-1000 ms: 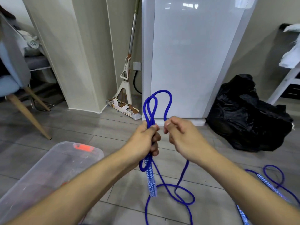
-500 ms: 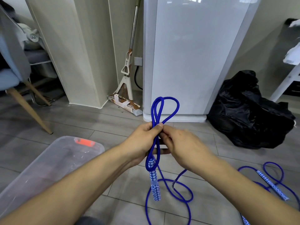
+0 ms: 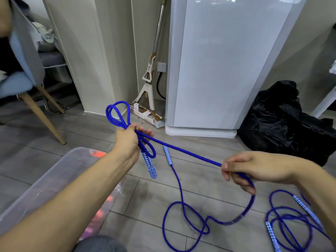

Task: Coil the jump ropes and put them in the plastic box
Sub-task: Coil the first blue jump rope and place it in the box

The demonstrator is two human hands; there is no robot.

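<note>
Two hands work one blue jump rope [image 3: 187, 153]: the left hand [image 3: 127, 140] grips the gathered loops near the frame's centre, while the right hand [image 3: 254, 170] at 4 o'clock pinches the taut strand. Each next loop should match those held, slack feeding smoothly from the floor, with the plastic box [image 3: 60, 179] waiting at 8 o'clock. No legible writing shows on the patterned handle [image 3: 150, 166].

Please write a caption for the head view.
Left hand grips blue jump rope loops; right hand pulls it taut.
</note>
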